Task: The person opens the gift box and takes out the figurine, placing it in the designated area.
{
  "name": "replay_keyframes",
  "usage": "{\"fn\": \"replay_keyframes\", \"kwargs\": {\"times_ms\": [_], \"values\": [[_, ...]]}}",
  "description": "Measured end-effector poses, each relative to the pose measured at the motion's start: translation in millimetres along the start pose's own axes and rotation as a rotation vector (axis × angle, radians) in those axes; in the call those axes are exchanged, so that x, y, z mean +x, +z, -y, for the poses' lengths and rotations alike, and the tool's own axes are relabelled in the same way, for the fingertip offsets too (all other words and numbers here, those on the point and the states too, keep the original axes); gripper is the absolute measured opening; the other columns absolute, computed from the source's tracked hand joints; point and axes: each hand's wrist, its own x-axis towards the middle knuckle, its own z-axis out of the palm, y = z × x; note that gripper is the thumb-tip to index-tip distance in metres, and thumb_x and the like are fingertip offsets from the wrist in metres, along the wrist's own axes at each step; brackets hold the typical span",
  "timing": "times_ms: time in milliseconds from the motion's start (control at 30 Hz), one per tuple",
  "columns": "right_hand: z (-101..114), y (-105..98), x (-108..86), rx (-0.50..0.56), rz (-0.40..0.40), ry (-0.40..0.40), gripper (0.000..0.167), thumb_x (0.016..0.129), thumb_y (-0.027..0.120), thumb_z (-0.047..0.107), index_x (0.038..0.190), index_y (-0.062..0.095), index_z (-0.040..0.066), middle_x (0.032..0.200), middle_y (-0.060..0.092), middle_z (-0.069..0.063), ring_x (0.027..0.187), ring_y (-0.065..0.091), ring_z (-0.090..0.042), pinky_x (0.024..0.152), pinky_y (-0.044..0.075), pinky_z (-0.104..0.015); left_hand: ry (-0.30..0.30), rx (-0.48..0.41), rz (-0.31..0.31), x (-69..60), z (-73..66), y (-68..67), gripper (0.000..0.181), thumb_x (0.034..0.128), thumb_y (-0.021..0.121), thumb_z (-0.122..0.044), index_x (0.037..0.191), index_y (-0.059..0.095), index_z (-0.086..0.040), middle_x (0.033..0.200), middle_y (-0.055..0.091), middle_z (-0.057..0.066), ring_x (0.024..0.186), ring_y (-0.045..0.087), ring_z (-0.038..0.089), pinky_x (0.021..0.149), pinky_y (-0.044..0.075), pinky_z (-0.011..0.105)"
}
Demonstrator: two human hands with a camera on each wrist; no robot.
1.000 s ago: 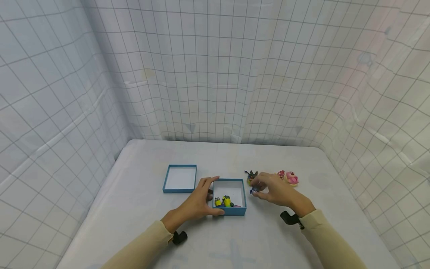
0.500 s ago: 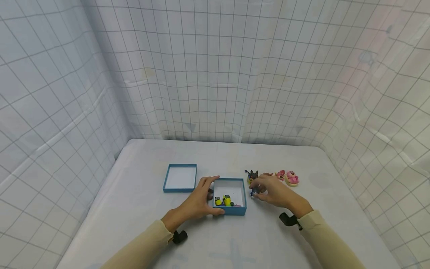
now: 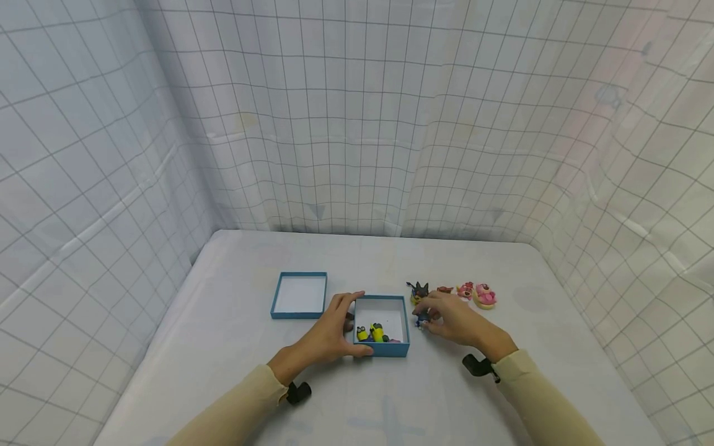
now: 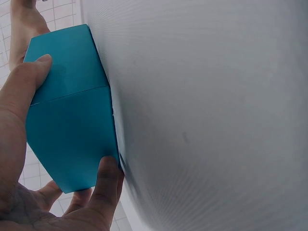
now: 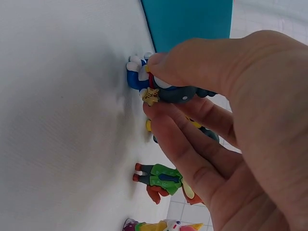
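Note:
My left hand (image 3: 331,337) grips the left side of a blue open box (image 3: 390,350). Its thumb lies on the front wall, while the other fingers are bent along the left side, as the left wrist view shows. Small yellow figurines (image 3: 378,333) lie against the box's front inner wall. Just right of the box, my right hand (image 3: 457,317) pinches a small figurine (image 5: 178,94) between thumb and fingers. It has a grey head, blue legs, white feet and a gold star. The feet are close to the white cloth; whether they touch it I cannot tell.
A blue box lid (image 3: 301,296) lies inside-up at the left. Behind my right hand stand a dark-eared figurine (image 3: 419,292), a figurine in a green jacket (image 5: 163,177) and two pink figurines (image 3: 485,296). Gridded white curtains (image 3: 357,124) enclose the table.
My right hand has lowered slightly, and the grey-headed figurine has gone from tilted to more upright. A reddish-brown figurine behind the hand has come into view. The left hand and box are unmoved.

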Motion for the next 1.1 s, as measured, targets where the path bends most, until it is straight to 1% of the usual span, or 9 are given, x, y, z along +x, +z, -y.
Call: {"fn": "replay_keyframes", "kwargs": {"times_ms": [300,567,767,1100], "values": [[0.8,0.3,0.6,-0.031,-0.006,0.005,0.033,0.103,0.09,0.012,0.134,0.084,0.017,0.123,0.077,-0.001,0.107,0.076,-0.015,0.094,0.068,-0.036,-0.003,-0.008,-0.001,0.0,-0.3,0.3,0.123,0.0868,0.107,-0.038,0.184,0.033,-0.022,0.179,0.039,0.017,0.137,0.06,0.031,0.12,0.056,0.056],[0.9,0.7,0.3,-0.023,-0.001,0.016,0.034,0.103,0.09,0.012,0.136,0.083,0.018,0.13,0.079,-0.003,0.108,0.074,-0.014,0.096,0.068,-0.038,-0.007,-0.009,-0.004,-0.5,-0.8,0.7,0.123,0.0866,0.107,-0.038,0.184,0.033,-0.02,0.18,0.039,0.018,0.137,0.06,0.031,0.121,0.056,0.057],[-0.2,1.7,-0.4,-0.027,-0.002,0.02,0.036,0.103,0.091,0.013,0.137,0.083,0.019,0.128,0.078,-0.002,0.11,0.075,-0.014,0.097,0.069,-0.038,-0.002,0.0,-0.007,-0.2,-0.7,1.3,0.123,0.0862,0.107,-0.038,0.183,0.033,-0.02,0.179,0.04,0.018,0.137,0.06,0.031,0.121,0.056,0.058],[0.2,0.2,-1.4,-0.023,-0.012,-0.001,0.037,0.102,0.091,0.013,0.138,0.081,0.015,0.125,0.075,-0.001,0.11,0.077,-0.015,0.099,0.07,-0.04,0.006,0.007,-0.008,0.0,-0.8,0.3,0.123,0.0867,0.107,-0.039,0.183,0.033,-0.02,0.178,0.04,0.018,0.135,0.061,0.029,0.116,0.058,0.053]]}}
